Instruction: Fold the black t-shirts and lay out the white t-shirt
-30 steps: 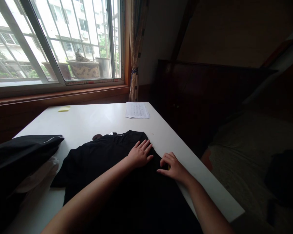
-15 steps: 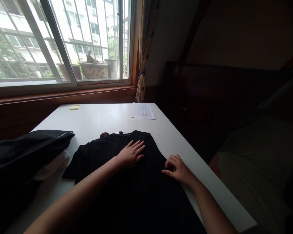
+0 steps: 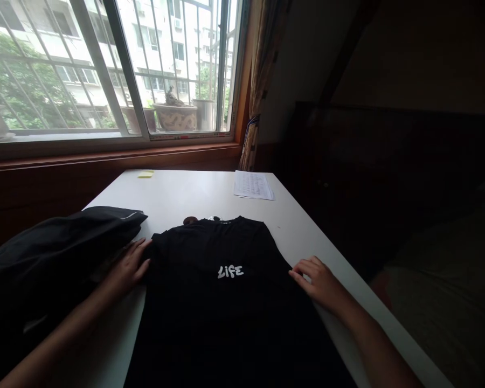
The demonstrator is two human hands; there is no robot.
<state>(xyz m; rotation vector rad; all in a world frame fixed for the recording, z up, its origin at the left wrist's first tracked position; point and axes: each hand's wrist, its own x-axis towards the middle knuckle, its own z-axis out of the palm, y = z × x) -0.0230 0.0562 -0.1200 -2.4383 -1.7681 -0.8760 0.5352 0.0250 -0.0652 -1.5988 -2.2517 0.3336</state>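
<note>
A black T-shirt [image 3: 210,302] lies spread on the white table [image 3: 173,188], its neckline toward the window and white lettering [image 3: 230,272] on its chest. My left hand [image 3: 130,265] is at the shirt's left shoulder edge, fingers stretched and thumb apart, fingertips touching the cloth. At the opposite edge, my right hand [image 3: 313,277] pinches the shirt's side between thumb and fingers. The left sleeve no longer sticks out and is largely out of sight. A round brown thing [image 3: 190,220] and a white round-edged thing [image 3: 215,218] peek out beyond the collar.
A dark heap of cloth [image 3: 68,242] lies on the table's left side, close to my left forearm. Written papers [image 3: 253,185] and a yellow sticky note [image 3: 146,174] lie at the far edge. Behind the table are a barred window [image 3: 178,70] and a curtain [image 3: 254,124].
My left hand has moved from the shirt's chest to its left edge, uncovering the lettering. The left sleeve no longer spreads outward. My right hand has closed on the right edge. The view has shifted left.
</note>
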